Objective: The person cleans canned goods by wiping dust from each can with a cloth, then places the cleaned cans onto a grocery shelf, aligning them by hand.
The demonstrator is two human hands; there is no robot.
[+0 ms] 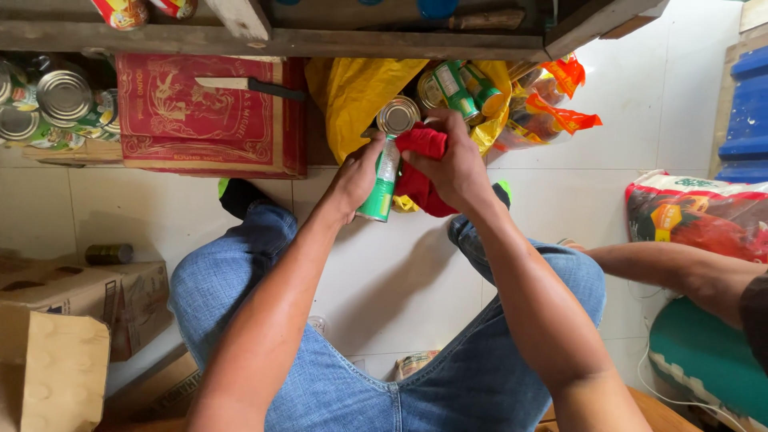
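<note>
I sit with my knees apart over the white tiled floor [400, 280], and in the upper middle of the frame my left hand [358, 178] is wrapped around a green can [381, 188], fingers curled about its upper body so it hangs tilted, top end away from me. My right hand [454, 164] is bunched tight on a red cloth [422, 172], pressing it against the side of the can near the top. The can is smooth printed metal, a slim cylinder with a pale band, and I judge it slippery under soft fabric: if my left grip loosens while the cloth rubs, it could slide out and drop onto the hard tiles between my feet, denting the rim. The cloth is limp and folded thick, with a loose end hanging below my palm. Just beyond my hands a yellow plastic bag [356, 92], glossy and crumpled, sags open with more cans [460, 88], their ribbed silver ends showing; a knock could tip them out. At upper left a knife [248, 84] lies on a red cardboard box [208, 120]. Another person's arm [672, 268] reaches in at right.
</note>
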